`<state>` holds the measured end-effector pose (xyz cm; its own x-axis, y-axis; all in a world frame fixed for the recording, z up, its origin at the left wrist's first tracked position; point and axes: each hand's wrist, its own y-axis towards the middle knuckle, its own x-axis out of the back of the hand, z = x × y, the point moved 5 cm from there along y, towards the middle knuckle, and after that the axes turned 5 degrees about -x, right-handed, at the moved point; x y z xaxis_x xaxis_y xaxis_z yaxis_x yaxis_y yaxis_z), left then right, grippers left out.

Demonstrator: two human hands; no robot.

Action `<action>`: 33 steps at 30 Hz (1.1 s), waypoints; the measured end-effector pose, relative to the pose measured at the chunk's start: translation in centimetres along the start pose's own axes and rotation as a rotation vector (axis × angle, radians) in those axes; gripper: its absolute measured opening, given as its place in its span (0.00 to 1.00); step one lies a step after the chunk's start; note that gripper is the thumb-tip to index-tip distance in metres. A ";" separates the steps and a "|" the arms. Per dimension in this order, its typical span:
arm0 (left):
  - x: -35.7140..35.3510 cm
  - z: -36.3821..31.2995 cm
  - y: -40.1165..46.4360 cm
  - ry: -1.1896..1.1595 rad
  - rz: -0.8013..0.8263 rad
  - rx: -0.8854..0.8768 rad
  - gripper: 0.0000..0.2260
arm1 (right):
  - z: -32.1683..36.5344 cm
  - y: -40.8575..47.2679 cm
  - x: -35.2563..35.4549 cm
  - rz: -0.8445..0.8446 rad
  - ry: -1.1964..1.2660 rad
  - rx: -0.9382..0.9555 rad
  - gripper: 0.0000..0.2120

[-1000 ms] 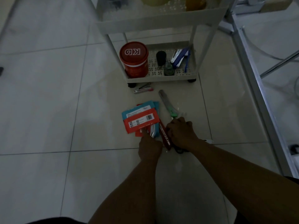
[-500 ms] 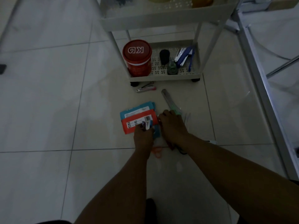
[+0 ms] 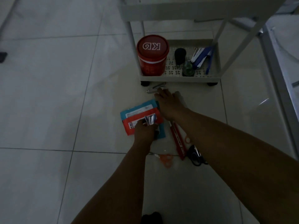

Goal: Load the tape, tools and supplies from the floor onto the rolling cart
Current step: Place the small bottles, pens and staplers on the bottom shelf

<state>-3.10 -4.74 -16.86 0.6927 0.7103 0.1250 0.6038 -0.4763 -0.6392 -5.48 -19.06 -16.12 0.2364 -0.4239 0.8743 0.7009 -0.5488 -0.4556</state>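
Observation:
My left hand (image 3: 144,129) is shut on a small bundle of silvery packets (image 3: 150,120), over the red and teal flat packs (image 3: 137,113) on the floor. My right hand (image 3: 169,104) reaches forward with fingers spread, fingertips at a small stapler (image 3: 156,89) lying in front of the cart. A red utility knife (image 3: 177,141), orange scissors (image 3: 165,159) and black scissors (image 3: 195,155) lie on the tiles by my right forearm. The white rolling cart (image 3: 178,78) holds a red tub (image 3: 152,55), a black item, a green bottle and blue tools on its bottom shelf.
The cart's upper shelf (image 3: 194,8) overhangs the top of the view. A metal frame (image 3: 278,78) runs along the right side. Light floor tiles spread out to the left. A dark object (image 3: 3,56) sits at the far left edge.
My right hand has left the pile near the red knife and moved forward to the stapler by the cart. My left hand has picked up the silvery packets. The view has moved closer.

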 end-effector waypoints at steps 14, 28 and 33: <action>-4.0 -2.4 1.5 -0.078 0.029 0.066 0.24 | -4.7 -1.3 1.2 -0.222 -0.165 -0.098 0.23; -11.7 -9.4 2.4 -0.270 0.173 -0.176 0.25 | -11.5 -4.5 6.1 -0.546 1.147 -0.409 0.11; -14.1 -12.8 3.5 -0.139 0.324 -0.309 0.22 | -13.8 -3.5 7.9 -0.560 1.247 -0.478 0.14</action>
<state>-5.66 -23.06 -11.12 0.8181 0.5524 -0.1598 0.4693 -0.8019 -0.3697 -15.31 -30.41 -9.93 -0.8920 -0.2799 0.3549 0.1564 -0.9278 -0.3386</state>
